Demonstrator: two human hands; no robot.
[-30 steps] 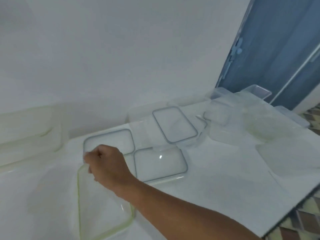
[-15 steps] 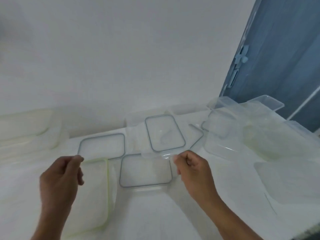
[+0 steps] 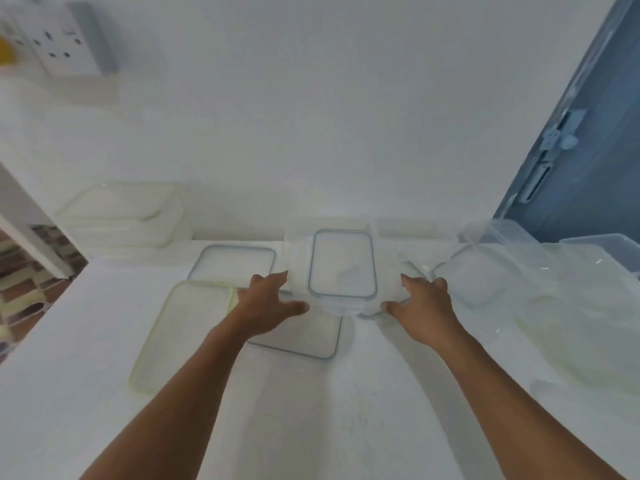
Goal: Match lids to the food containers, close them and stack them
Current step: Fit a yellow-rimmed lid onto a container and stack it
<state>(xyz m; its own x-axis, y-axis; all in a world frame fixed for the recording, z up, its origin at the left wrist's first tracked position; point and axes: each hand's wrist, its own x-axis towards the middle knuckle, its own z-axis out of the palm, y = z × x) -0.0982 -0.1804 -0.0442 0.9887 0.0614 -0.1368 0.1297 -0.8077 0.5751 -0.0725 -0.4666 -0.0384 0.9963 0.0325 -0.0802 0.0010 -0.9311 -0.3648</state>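
Top left on the wall (image 3: 311, 133), a socket plate (image 3: 52, 39), blurred. Lower down, at the back edge of the table (image 3: 311, 410), a stack (image 3: 121, 216) of pale containers set against the wall. Nearer the camera, flat on the table, a green lid (image 3: 183, 330), long side running away from the viewer. Just past its far end, a back lid (image 3: 235, 265) with a blue rim, also flat.

Next, the left hand (image 3: 266, 306): fingers laid along the left flank of the box (image 3: 341, 268), thumb spread out under its near edge, clasping it. Beneath that hand and wrist, a front lid (image 3: 304, 337), blue-rimmed, flat, partly covered.

In the middle, the box itself: clear, closed with a blue-sealed lid, held between both hands above the far edge of the front lid. Cannot tell whether lifted or resting.

On its right side, the right hand (image 3: 422, 310), mirroring the left: fingers round the right flank, thumb reaching toward the near corner, clamped on the box.

Just right of that hand, a clear open tub (image 3: 474, 278). Further right, a heap (image 3: 571, 289) of clear containers and lids, outlines washed out. Behind the heap, a blue door (image 3: 595, 168).
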